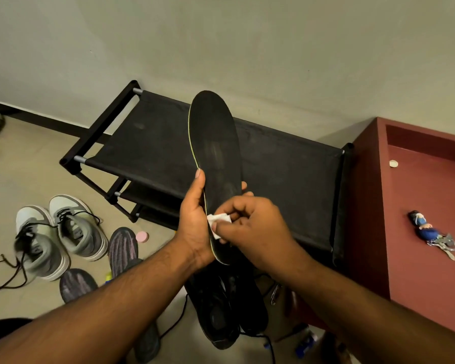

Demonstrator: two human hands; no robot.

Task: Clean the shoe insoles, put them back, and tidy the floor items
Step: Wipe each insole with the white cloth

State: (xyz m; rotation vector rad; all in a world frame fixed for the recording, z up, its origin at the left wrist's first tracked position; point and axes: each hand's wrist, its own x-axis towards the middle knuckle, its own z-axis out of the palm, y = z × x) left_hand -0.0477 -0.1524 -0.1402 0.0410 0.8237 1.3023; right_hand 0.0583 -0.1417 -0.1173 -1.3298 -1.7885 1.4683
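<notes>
The left hand (pixel 195 219) grips a black insole (pixel 217 164) by its heel end, thumb along the near edge and fingertips showing past the far edge, so the insole stands nearly upright with its toe pointing up in front of the wall. The right hand (pixel 250 224) pinches a small white wipe (pixel 219 223) between thumb and curled fingers and presses it against the lower part of the insole, right beside the left palm. Behind the hands stands a black shoe rack (pixel 153 153) against the wall, its top shelf bare fabric. On the floor (pixel 24 164) to the left of the rack sits a pair of grey and white sneakers (pixel 61 232) with loose dark laces, and next to them lie two dark striped insoles (pixel 122 248), with a small pink round lid (pixel 142 236) near the rack's foot. Directly below the hands sits a pair of black shoes (pixel 229 308). At the right edge, a red-brown cabinet (pixel 368 206) carries a bunch of keys (pixel 431 236) with a doll-shaped fob and a coin (pixel 393 163).
</notes>
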